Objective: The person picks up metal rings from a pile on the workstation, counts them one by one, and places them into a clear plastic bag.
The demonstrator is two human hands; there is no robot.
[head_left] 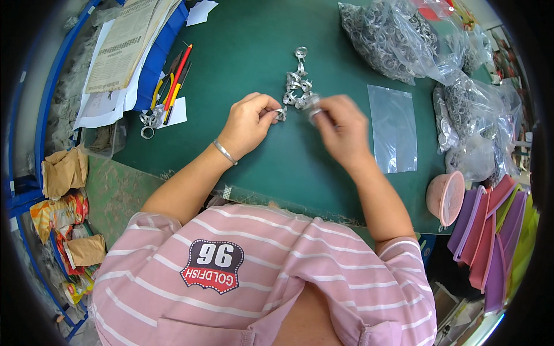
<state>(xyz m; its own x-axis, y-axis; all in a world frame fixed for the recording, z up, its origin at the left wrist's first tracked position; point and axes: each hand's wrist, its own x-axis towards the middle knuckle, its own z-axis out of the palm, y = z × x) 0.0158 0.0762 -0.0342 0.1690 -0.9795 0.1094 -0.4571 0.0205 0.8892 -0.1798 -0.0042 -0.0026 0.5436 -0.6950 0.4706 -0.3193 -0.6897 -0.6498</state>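
My left hand rests on the green table mat and pinches a small metal ring clip between thumb and fingers. A thin bangle sits on that wrist. My right hand is close beside it, fingers curled around another small metal clip, slightly blurred. Just beyond both hands lies a small pile of the same silvery clips, trailing away from me.
Clear bags full of metal clips lie at the far right, more bags at the right edge. An empty flat plastic bag lies right of my hands. Pens and tools, papers, a pink lidded container.
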